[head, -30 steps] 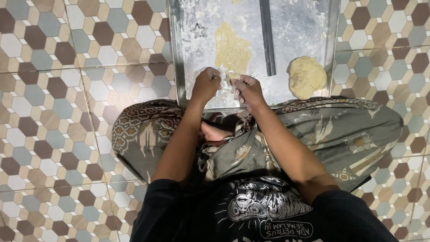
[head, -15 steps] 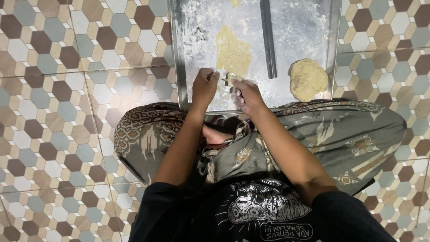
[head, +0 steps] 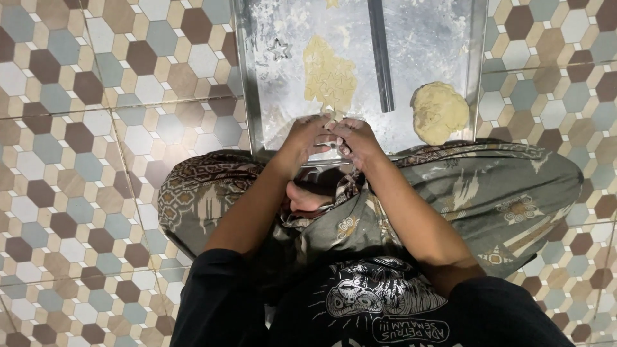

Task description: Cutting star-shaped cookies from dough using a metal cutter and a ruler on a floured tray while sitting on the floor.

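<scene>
Left hand and right hand meet at frame centre, fingers pinched on a small dough scrap; floured tray above; dough ball at right.

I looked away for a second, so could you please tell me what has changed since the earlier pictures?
Very little. The left hand and right hand have drawn slightly closer together at the near edge of the tray, fingers meeting over a small bit of dough. The rolled dough sheet, dough ball and metal bar stayed put.
</scene>
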